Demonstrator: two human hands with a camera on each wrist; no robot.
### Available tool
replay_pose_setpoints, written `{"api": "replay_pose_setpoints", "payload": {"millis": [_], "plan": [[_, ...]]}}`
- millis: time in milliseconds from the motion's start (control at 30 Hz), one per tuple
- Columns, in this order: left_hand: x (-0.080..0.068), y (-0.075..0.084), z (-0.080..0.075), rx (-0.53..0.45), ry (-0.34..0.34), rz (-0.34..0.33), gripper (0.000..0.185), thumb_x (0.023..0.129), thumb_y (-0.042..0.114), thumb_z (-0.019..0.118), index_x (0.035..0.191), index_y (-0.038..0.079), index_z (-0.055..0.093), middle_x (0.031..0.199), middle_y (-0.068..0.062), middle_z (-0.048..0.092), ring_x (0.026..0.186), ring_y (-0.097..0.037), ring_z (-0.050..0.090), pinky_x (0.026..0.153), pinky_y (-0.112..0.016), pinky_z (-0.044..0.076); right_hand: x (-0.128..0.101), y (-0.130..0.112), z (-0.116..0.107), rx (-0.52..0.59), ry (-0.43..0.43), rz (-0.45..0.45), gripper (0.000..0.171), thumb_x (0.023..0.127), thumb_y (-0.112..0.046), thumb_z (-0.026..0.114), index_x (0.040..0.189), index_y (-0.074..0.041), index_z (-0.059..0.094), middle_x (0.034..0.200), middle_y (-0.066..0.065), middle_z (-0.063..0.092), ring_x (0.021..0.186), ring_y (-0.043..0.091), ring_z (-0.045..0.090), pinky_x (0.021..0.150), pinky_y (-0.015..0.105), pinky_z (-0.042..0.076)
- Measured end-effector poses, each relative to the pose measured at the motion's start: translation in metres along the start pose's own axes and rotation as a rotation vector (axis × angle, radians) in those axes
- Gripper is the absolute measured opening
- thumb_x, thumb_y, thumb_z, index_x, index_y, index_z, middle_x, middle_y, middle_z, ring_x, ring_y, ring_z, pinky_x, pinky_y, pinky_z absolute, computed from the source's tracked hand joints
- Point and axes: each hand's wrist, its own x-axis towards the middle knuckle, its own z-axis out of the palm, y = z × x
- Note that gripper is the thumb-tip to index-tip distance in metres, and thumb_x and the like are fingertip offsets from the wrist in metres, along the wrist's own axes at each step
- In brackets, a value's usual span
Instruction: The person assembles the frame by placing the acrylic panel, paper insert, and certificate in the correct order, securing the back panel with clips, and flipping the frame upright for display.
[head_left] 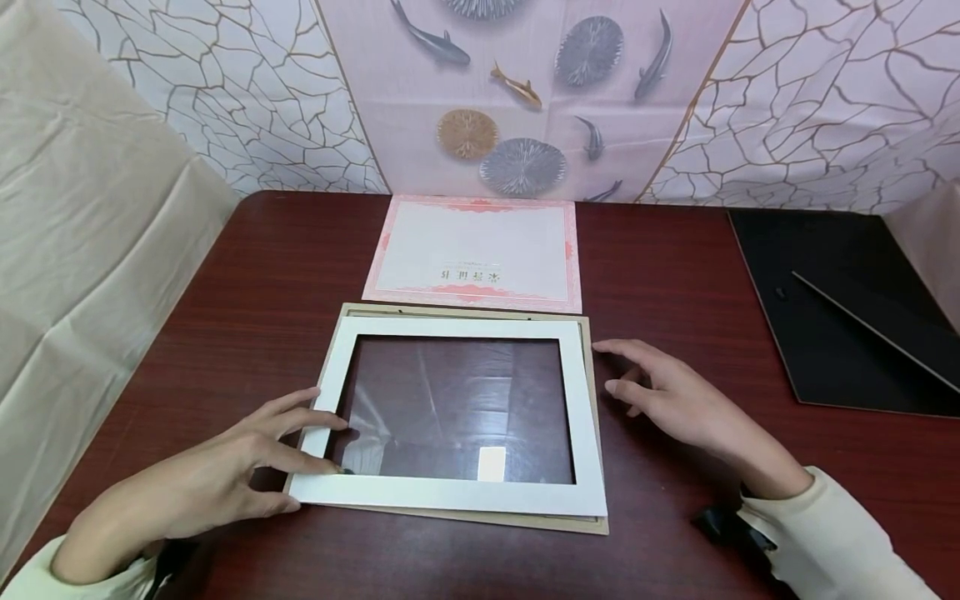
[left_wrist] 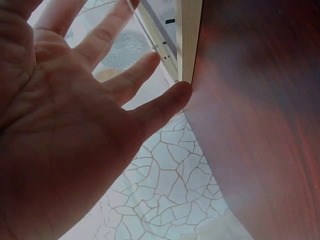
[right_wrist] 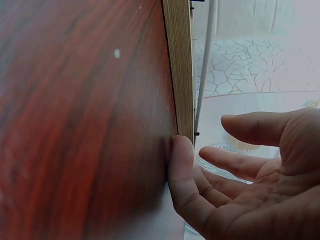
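Observation:
A white mat board (head_left: 450,497) with a rectangular window lies slightly skewed on a light wooden picture frame (head_left: 592,523). Through the window shows a clear, reflecting pane (head_left: 457,408). My left hand (head_left: 225,467) rests spread at the left side, fingertips on the mat's left border and thumb by the near left corner. In the left wrist view its fingers look fairly straight, one tip touching the frame's edge (left_wrist: 189,45). My right hand (head_left: 682,400) is at the frame's right side, loosely bent and holding nothing. One fingertip touches the wooden side (right_wrist: 179,65) in the right wrist view.
A pink-bordered certificate sheet (head_left: 472,246) lies just beyond the frame, its print upside down. At the far right rests a black backing board (head_left: 772,333) with a raised stand leg (head_left: 885,325). Patterned cloth (head_left: 262,92) hangs behind the dark red table (head_left: 285,250).

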Motion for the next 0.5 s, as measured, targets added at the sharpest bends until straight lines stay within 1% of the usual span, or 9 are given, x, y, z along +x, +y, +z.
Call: {"api": "replay_pose_setpoints", "payload": {"millis": [167,200,267,333,367,433,500], "plan": [[0.0014,-0.0031,0.0006,0.000,-0.022,-0.002,0.061,0.074,0.008,0.093,0.122,0.040,0.076,0.150,0.010,0.056,0.159,-0.001,0.012,0.114,-0.005,0.022,-0.0004,-0.0005,0.0000,0.010,0.003,0.001,0.051,0.104,-0.012,0.062,0.153,-0.005,0.048,0.142,0.022,0.057,0.075,0.014,0.067,0.068,0.031,0.057],[0.0020,-0.0034,0.0004,0.007,-0.022,-0.001,0.062,0.073,0.007,0.093,0.122,0.040,0.076,0.150,0.009,0.057,0.159,-0.002,0.012,0.113,-0.005,0.025,-0.0006,-0.0006,-0.0002,0.010,0.002,0.002,0.051,0.104,-0.012,0.062,0.152,-0.005,0.049,0.142,0.021,0.057,0.075,0.014,0.067,0.068,0.030,0.057],[0.0031,-0.0040,-0.0006,0.010,-0.026,0.002,0.063,0.072,0.003,0.093,0.122,0.039,0.077,0.149,0.008,0.057,0.158,-0.002,0.013,0.106,-0.008,0.037,-0.0009,-0.0007,-0.0005,0.008,0.003,0.003,0.051,0.104,-0.012,0.063,0.152,-0.005,0.049,0.141,0.021,0.057,0.076,0.015,0.068,0.068,0.030,0.057],[0.0039,-0.0048,-0.0015,0.004,-0.035,0.004,0.065,0.071,-0.001,0.092,0.121,0.037,0.077,0.149,0.006,0.057,0.158,-0.001,0.012,0.096,-0.013,0.048,-0.0014,-0.0012,-0.0009,0.008,0.003,0.008,0.051,0.103,-0.012,0.063,0.152,-0.005,0.049,0.141,0.021,0.057,0.076,0.015,0.068,0.068,0.030,0.057],[0.0040,-0.0051,-0.0019,0.000,-0.042,0.000,0.064,0.072,-0.001,0.091,0.122,0.037,0.077,0.150,0.006,0.057,0.158,-0.001,0.012,0.091,-0.015,0.051,-0.0016,-0.0014,-0.0010,0.006,0.003,0.008,0.051,0.103,-0.012,0.063,0.152,-0.005,0.050,0.141,0.021,0.057,0.076,0.015,0.068,0.068,0.030,0.056],[0.0043,-0.0057,-0.0016,0.007,-0.048,-0.005,0.064,0.072,-0.001,0.091,0.122,0.037,0.077,0.150,0.006,0.057,0.158,-0.003,0.014,0.088,-0.019,0.054,-0.0018,-0.0016,-0.0013,0.004,0.003,0.013,0.051,0.103,-0.012,0.063,0.152,-0.006,0.050,0.142,0.021,0.057,0.077,0.016,0.068,0.069,0.030,0.056],[0.0041,-0.0061,-0.0008,0.027,-0.049,-0.015,0.064,0.073,0.001,0.091,0.122,0.038,0.077,0.150,0.007,0.057,0.157,-0.008,0.018,0.094,-0.019,0.053,-0.0017,-0.0017,-0.0014,0.000,0.002,0.019,0.051,0.103,-0.013,0.064,0.152,-0.006,0.050,0.142,0.020,0.057,0.077,0.016,0.068,0.069,0.030,0.056]]}}
